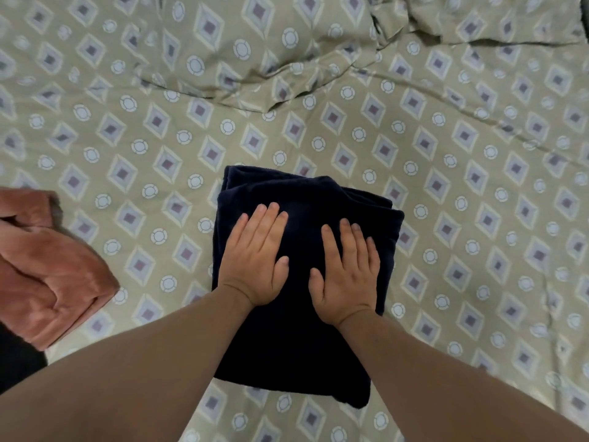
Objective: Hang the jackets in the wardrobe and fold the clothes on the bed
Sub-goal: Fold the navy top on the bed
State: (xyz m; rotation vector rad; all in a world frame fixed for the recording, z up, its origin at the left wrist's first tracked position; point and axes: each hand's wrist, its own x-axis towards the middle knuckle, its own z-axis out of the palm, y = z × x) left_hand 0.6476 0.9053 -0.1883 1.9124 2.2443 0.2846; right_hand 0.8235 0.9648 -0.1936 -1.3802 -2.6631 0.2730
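Your left hand [255, 260] and right hand [345, 271] lie flat, fingers straight, side by side, pressing the folded dark navy fleece garment [306, 199] on the beige diamond-patterned bedsheet [462, 186]. A folded pink plush garment [47, 275] lies well apart at left.

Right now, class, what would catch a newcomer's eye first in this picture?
The folded navy garment in the middle of the bedsheet, with the left hand and right hand pressed flat on it side by side. Next, the pink garment lying at the left edge.
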